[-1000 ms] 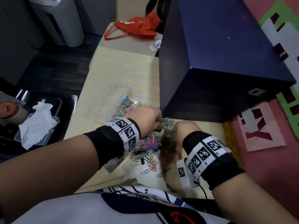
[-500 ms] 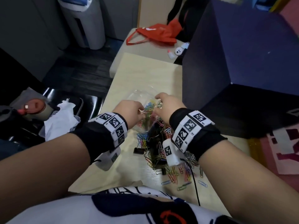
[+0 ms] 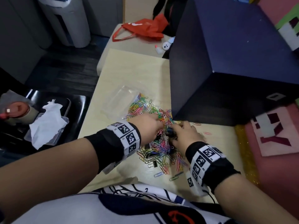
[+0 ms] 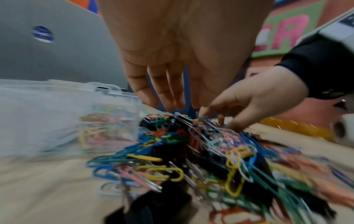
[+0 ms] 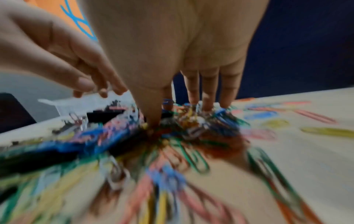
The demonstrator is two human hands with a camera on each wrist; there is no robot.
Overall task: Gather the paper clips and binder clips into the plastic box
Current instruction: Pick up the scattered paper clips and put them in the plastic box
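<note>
Left hand: the left hand [image 3: 148, 126] reaches down with straight, loosely spread fingers [image 4: 162, 91], tips just above the far edge of the pile; it holds nothing.
Right hand: the right hand [image 3: 184, 135] presses into the pile with straight fingers [image 5: 208, 91], thumb dug among the clips; nothing is closed in it that I can see.
Hands together: the two fingertips nearly meet over the middle of the heap.
Paper clips: a loose heap of coloured paper clips [image 3: 161, 147] lies on the surface [image 3: 129, 70] under and between both hands, with a few strays [image 3: 175, 176] near the person and some [image 3: 207, 133] off to the right.
Binder clips: black binder clips [image 3: 153, 164] are mixed into the heap, partly buried.
Plastic box: the clear plastic box [image 3: 123, 101] sits just beyond the heap on the left hand's side, already holding some coloured clips; its near end touches the pile.
Dark box: a big dark blue box [image 3: 234, 62] stands on the right, right up against the heap.
Further off: a red bag [image 3: 142, 29] lies at the far end, and a white tissue [image 3: 47, 123] rests in a container to the left.
</note>
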